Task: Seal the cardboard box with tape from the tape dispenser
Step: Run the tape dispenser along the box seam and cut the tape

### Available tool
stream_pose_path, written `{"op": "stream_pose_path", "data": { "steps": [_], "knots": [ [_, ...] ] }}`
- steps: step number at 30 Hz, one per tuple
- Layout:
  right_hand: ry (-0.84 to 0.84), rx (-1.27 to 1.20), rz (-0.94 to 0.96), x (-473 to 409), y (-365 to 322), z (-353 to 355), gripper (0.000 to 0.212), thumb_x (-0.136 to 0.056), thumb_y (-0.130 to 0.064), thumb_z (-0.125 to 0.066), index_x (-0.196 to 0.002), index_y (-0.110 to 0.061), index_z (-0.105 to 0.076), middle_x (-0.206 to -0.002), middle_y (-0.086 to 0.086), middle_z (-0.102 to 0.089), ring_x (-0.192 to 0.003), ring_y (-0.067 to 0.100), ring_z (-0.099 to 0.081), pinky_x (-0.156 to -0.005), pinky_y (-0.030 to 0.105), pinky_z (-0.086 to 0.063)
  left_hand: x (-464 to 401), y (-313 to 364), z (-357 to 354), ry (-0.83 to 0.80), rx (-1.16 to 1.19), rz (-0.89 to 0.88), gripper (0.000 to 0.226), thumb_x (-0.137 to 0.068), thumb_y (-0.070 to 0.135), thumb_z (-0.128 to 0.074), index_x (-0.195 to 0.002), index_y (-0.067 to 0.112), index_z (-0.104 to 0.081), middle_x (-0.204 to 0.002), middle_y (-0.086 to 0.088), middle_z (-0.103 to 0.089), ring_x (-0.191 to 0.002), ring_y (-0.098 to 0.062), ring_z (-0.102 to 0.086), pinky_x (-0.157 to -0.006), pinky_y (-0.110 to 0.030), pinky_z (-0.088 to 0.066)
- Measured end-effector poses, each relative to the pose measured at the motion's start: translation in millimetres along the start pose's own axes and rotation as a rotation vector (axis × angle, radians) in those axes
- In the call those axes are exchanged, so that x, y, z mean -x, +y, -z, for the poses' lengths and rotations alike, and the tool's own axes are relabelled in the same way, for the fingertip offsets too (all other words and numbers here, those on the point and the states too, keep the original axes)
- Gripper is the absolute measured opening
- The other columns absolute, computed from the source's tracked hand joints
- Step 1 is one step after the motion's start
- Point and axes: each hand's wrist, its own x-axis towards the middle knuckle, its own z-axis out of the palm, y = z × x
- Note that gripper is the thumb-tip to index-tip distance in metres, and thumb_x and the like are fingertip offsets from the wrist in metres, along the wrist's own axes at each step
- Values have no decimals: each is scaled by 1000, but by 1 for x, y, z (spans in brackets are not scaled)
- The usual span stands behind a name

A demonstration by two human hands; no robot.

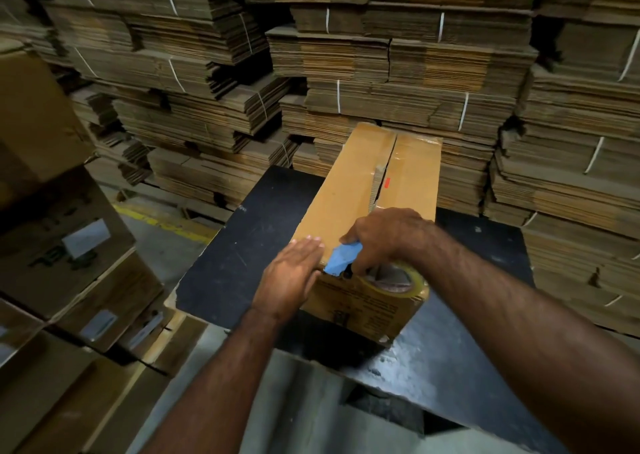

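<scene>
Many bundles of flattened cardboard, tied with white straps, rise in stacks well beyond both hands and fill the whole background. To the left of the left hand, stacked brown cartons with white labels stand on the floor, where a yellow line runs.

Under the hands lies the black worktop, scuffed and dusty, reaching out to either side of them.

On the worktop stands 1 cardboard box, long and narrow, its near end directly below the hands and its far end pointing away toward the stacks. Its 2 top flaps meet at a centre seam that gapes unevenly ahead of the right hand; glossy tape already shows across the far part of the top. Printed text covers the near end face below the hands.

The right hand curls its fingers round the tape dispenser, gripping it at the box's near top edge. The dispenser's blue part sits between the 2 hands, and its roll of clear tape hangs just below the right wrist, against the box's near face.

The left hand lies flat with straight fingers, pressing on the near left corner of the box top, touching the blue part's side.
</scene>
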Motion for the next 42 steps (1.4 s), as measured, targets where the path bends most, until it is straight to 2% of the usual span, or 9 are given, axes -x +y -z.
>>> {"op": "stream_pose_path", "data": {
  "steps": [8,13,18,21,25,28,30,35,42],
  "knots": [
    [40,1,-19,-3,2,5,75,-80,-66,-61,-148,-39,-40,-135,-3,-55,-116,22,-54,-89,44,-49,-15,-31,-5,45,56,-49,47,-85,12,-72,-131,11,-62,-138,-6,-59,-129,-21,-55,-107,-46,-44],
    [50,-85,42,10,21,3,75,-81,-62,-61,-149,-40,-39,-139,-6,-54,-117,19,-51,-88,41,-48,-14,-37,-9,25,52,-58,45,-90,25,-56,-133,13,-60,-140,-4,-57,-130,-20,-53,-109,-42,-42],
    [25,-101,12,35,51,-12,75,-79,-61,-64,-148,-44,-39,-109,-9,-55,-94,13,-51,-83,38,-52,-15,-35,-9,21,69,-47,46,-85,12,-70,-130,11,-63,-138,-6,-59,-128,-21,-55,-111,-39,-40],
    [-4,-39,-15,27,37,-12,76,-78,-61,-65,-147,-44,-41,-123,-7,-59,-97,15,-51,-80,36,-49,-13,-35,-10,30,75,-44,51,-82,8,-76,-131,11,-62,-139,-6,-59,-129,-21,-54,-112,-40,-38],
    [-31,-12,-11,18,32,-6,73,-79,-60,-65,-146,-40,-43,-130,-6,-57,-107,16,-52,-90,42,-49,-12,-26,-7,63,30,-20,54,-80,6,-76,-132,10,-61,-139,-7,-58,-130,-23,-53,-115,-41,-33],
    [-26,-34,-29,19,38,-14,74,-78,-62,-64,-146,-42,-43,-129,-8,-57,-103,14,-50,-89,40,-48,-15,0,-10,37,-8,-15,60,-78,10,-76,-135,11,-57,-142,-9,-55,-134,-24,-49,-116,-41,-28],
    [-20,-22,-29,18,37,-16,72,-78,-63,-64,-144,-42,-45,-125,-8,-59,-103,14,-52,-88,39,-48,-12,18,-20,3,29,-105,62,-82,11,-71,-140,11,-52,-147,-8,-50,-138,-23,-44,-117,-42,-30],
    [27,-16,-10,21,37,-16,71,-80,-65,-61,-145,-44,-42,-123,-10,-60,-98,12,-49,-82,36,-49,-12,18,-25,28,59,-165,67,-73,-1,-70,-138,11,-56,-146,-4,-52,-136,-19,-47,-117,-40,-31],
    [63,-112,-32,67,80,-32,73,-78,-59,-63,-146,-54,-36,-85,-21,-45,-88,11,-49,-73,31,-48,-14,18,-20,22,51,-171,68,-71,1,-75,-136,12,-59,-143,-3,-54,-132,-18,-51,-116,-39,-31]
  ]
}}
